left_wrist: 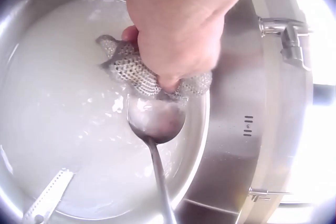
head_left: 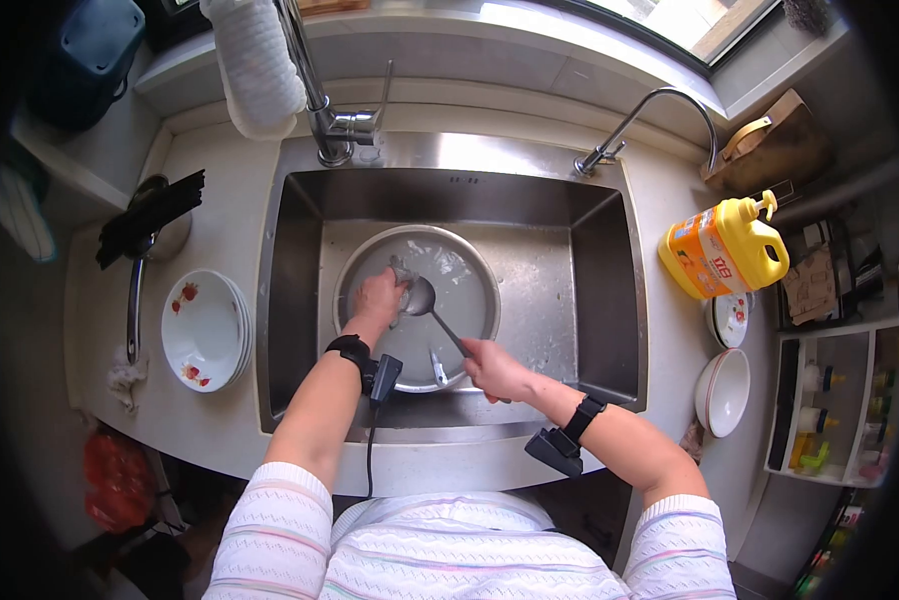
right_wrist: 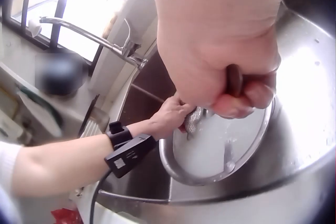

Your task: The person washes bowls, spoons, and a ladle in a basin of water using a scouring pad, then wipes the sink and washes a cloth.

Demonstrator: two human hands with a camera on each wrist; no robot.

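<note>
Left hand: bunches the mesh [left_wrist: 134, 74] in curled fingers [head_left: 375, 298], low over the basin; most fingertips are hidden beneath the palm.
Right hand: closed in a fist round the ladle's handle [head_left: 498, 370], nearer the body than the left; the handle's end pokes out of the fist. Gripping so far back probably leaves the cup clear for the other hand.
Ladle: slants from the right fist to the left fingers, its cup [head_left: 421, 296] against or just beside the mesh. The right hand seems to steady it while the left works the mesh at its rim.
Basin: its rim [head_left: 493, 310] encircles the space below the left hand; cloudy water inside, which presumably wets mesh and metal.
White utensil: between the hands and toward the body, leaning in the basin [head_left: 438, 366], held by neither; its lower end is lost in the water.
Sink: surrounds the basin [head_left: 540, 300] under both hands, likely to catch drips.
Bowls: a stack left of the left hand [head_left: 205, 330], others right of the right hand [head_left: 725, 392], out of the arms' way.
Bottle: beyond the right hand, farther right [head_left: 725, 250], apparently within its reach.
</note>
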